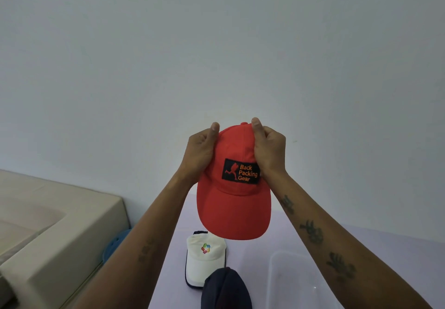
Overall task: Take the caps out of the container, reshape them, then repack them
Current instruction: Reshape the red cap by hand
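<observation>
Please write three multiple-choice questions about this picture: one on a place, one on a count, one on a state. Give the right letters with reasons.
1. Where is the white cap?
A. on the table
B. in the container
C. in a hand

2. How many caps are visible?
A. one
B. two
C. three

3. How do the hands hold the red cap?
A. both grip its crown
B. one pinches its brim
C. neither touches it

Answers:
1 A, the white cap lies on the table, left of the clear container.
2 C, red cap, white cap, dark cap.
3 A, left hand and right hand grip the crown.

lilac table (243,241) | white cap (204,259) | navy cap (225,289) | clear container (298,282)
</observation>
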`<action>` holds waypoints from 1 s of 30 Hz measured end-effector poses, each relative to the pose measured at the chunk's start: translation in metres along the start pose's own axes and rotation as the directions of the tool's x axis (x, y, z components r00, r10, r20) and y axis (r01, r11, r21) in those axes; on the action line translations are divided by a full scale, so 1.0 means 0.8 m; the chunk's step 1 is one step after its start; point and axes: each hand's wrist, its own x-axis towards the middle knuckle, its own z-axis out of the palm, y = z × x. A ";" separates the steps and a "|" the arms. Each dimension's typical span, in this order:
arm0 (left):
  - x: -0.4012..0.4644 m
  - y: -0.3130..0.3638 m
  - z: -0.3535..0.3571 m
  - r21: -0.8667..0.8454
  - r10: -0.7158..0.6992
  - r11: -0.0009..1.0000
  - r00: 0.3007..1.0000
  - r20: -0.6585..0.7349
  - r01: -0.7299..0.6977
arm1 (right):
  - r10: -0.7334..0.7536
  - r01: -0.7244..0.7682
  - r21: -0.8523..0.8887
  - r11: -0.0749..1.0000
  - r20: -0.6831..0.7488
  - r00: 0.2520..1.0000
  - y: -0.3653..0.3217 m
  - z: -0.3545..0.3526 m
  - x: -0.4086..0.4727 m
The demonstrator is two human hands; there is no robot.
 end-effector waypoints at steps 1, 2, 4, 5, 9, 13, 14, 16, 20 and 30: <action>0.002 0.002 -0.001 0.082 0.002 0.997 0.999 0.044 -0.005 | -0.023 0.023 -0.025 0.999 0.008 1.000 0.000 -0.001 0.002; 0.005 0.007 0.000 0.168 -0.002 0.986 0.997 0.074 -0.011 | -0.048 0.049 -0.051 0.997 0.024 0.999 0.000 -0.002 0.003; 0.009 0.019 0.005 0.248 0.001 0.968 0.995 0.102 -0.027 | -0.093 0.098 -0.084 0.992 0.068 0.993 -0.003 0.001 0.003; 0.012 0.025 0.009 0.244 0.007 0.969 0.994 0.105 -0.032 | -0.102 0.109 -0.091 0.990 0.084 0.991 -0.004 0.003 0.002; 0.016 0.039 0.013 0.113 -0.016 0.994 1.000 0.026 0.013 | -0.067 0.082 -0.102 0.991 0.149 0.987 -0.002 0.003 0.004; 0.019 0.037 0.007 0.009 -0.074 0.997 0.997 -0.033 0.074 | 0.021 -0.001 -0.068 0.998 0.298 0.954 0.008 -0.010 0.007; 0.019 0.037 0.006 0.003 -0.082 0.997 0.995 -0.051 0.082 | 0.039 -0.013 -0.086 0.996 0.314 0.949 0.010 -0.012 0.007; 0.019 0.037 0.006 -0.024 -0.099 0.995 0.992 -0.076 0.097 | 0.070 -0.016 -0.165 0.986 0.325 0.943 0.015 -0.016 0.005; 0.020 0.042 0.009 -0.117 -0.116 0.988 0.988 -0.104 0.104 | 0.075 -0.022 -0.192 0.981 0.272 0.959 0.025 -0.021 -0.003; 0.023 0.047 0.011 -0.305 -0.213 0.938 0.970 -0.120 0.168 | 0.108 -0.100 -0.050 0.994 0.210 0.972 0.026 -0.012 -0.002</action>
